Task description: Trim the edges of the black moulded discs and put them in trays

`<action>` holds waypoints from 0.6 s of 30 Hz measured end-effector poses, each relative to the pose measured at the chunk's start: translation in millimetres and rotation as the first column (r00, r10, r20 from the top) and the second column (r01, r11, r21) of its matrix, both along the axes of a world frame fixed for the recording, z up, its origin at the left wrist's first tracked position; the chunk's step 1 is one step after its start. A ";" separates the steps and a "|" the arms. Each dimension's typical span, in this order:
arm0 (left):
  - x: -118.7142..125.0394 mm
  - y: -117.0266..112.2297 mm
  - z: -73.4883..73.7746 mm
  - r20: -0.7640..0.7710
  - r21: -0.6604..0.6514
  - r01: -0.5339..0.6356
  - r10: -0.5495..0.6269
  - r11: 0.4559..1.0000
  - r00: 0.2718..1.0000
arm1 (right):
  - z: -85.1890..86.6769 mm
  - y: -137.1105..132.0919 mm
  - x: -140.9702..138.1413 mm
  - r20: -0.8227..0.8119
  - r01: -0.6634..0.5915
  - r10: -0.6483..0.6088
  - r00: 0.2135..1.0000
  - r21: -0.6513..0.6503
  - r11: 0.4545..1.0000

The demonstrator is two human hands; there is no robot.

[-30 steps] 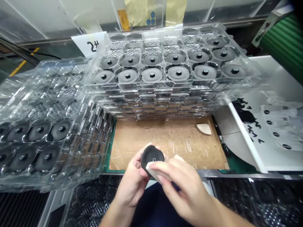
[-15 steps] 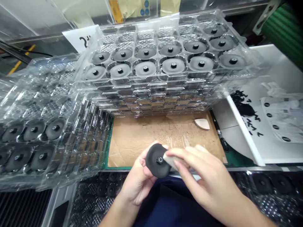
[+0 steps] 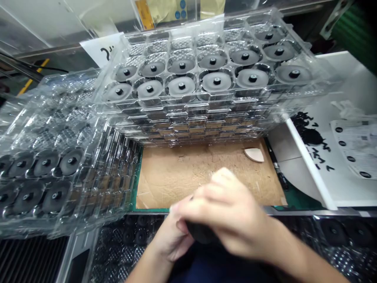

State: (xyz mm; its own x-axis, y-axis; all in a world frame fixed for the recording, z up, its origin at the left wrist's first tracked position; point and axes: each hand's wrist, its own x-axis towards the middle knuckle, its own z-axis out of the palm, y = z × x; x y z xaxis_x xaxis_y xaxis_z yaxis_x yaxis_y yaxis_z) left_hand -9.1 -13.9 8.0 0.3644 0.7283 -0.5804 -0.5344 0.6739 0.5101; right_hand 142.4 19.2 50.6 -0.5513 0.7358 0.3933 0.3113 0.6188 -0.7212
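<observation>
Both hands are together at the near edge of the worktop (image 3: 302, 199), in front of the cardboard sheet (image 3: 165, 173). The black disc (image 3: 203, 232) is at the hands, tilted, with only its lower part exposed; the remainder is hidden by fingers. The left hand (image 3: 173, 237) grips the disc from the left side, fingers curled about its edge. The right hand (image 3: 228, 216) lies across the top of the disc, fingers bent and slightly blurred; whether it pinches anything cannot be told, as its fingertips are out of sight. Dark blue clothing (image 3: 191, 267) shows below the hands. On the cardboard, toward its far right corner, lies one off-white wedge-shaped pad (image 3: 254, 155), well apart from the hands. A black pen (image 3: 278, 169) lies just beside the right edge of the cardboard. Beyond the cardboard stands a stack of clear plastic trays (image 3: 191, 103); in the top tray the two nearest rows each hold six dark discs with raised centres. A second stack of clear trays (image 3: 97, 173) stands to the left, also carrying dark discs. At right, a white tray (image 3: 341, 196) holds black scraps (image 3: 311, 136) and a printed plastic bag (image 3: 356, 147).
</observation>
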 end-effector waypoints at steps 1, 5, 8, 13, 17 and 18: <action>-0.6 0.6 -0.1 0.038 0.013 0.013 -0.013 1.000 0.999 | -6.4 4.0 4.1 -0.024 0.082 -0.084 0.996 -0.076 0.994; -6.4 3.6 1.1 0.198 0.015 0.013 -0.016 1.000 0.980 | -59.6 14.4 23.7 0.126 0.419 -0.403 0.907 -0.384 0.823; -10.1 4.7 -2.2 0.204 -0.008 -0.040 0.041 0.999 0.978 | -113.1 2.5 27.3 0.235 0.464 -0.401 0.885 -0.383 0.799; -11.9 6.7 -16.6 0.141 -0.086 -0.162 0.173 0.983 0.975 | -164.7 -34.3 19.4 0.353 0.622 -0.530 0.772 -0.245 0.744; -11.0 10.7 -24.9 0.102 -0.160 -0.278 0.296 0.947 0.950 | -169.9 -44.3 15.3 0.370 0.632 -0.549 0.749 -0.155 0.759; -10.6 11.3 -25.5 0.098 -0.171 -0.293 0.313 0.941 0.945 | -169.7 -43.0 14.6 0.373 0.627 -0.546 0.750 -0.138 0.767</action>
